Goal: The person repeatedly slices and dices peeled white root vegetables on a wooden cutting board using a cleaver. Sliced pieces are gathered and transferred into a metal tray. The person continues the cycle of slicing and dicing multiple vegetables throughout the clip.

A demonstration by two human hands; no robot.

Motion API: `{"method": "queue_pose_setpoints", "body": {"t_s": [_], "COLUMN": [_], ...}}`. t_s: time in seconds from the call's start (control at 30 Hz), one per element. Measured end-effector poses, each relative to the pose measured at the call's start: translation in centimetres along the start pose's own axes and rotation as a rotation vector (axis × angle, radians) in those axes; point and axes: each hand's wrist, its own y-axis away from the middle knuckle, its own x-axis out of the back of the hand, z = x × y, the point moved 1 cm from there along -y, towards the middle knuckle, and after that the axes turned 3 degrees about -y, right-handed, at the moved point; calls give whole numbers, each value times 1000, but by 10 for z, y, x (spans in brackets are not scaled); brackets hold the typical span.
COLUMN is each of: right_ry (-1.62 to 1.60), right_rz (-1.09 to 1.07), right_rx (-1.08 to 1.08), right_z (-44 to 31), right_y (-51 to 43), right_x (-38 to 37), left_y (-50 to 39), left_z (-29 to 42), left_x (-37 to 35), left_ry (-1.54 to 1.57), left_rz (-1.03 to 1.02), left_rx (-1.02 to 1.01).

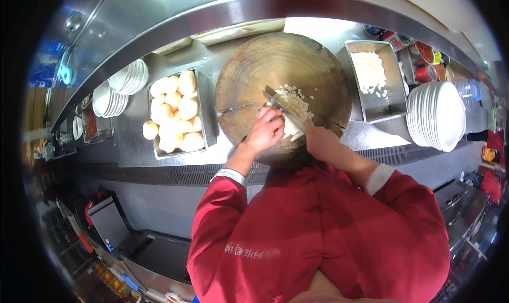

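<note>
A round wooden chopping block (274,64) stands before me on the steel counter. My right hand (324,142) is closed around the handle of a kitchen knife (288,113), whose blade slants up and left over the block. With bent fingers, my left hand (267,130) presses on pale, peeled vegetable strips (291,129) beside the blade; they look like potato. Small diced pieces (296,100) lie heaped on the blade's far side, a few scattered around. The knife handle is mostly hidden in my right hand.
Left of the block, a steel tray (204,134) holds several peeled potatoes (187,106); one potato (150,129) lies outside it. To the right, another steel tray (372,114) contains diced pieces (368,72). White plates (436,116) are stacked beyond it, and white bowls (129,78) at the far left.
</note>
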Motion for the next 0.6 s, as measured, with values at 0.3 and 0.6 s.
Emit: {"method": "queue_pose_setpoints", "body": {"t_s": [0.3,0.6], "right_ry": [-101,-46], "right_rz": [122,50], "right_rx": [-3,-38], "right_z": [17,-14], "right_y": [0,21], "right_x": [-2,9], "left_y": [4,-4], "left_z": [6,-22], "left_x": [6,21], "left_ry": [-70,-51], "left_rz": [151,31], "left_rx": [-24,-45]}}
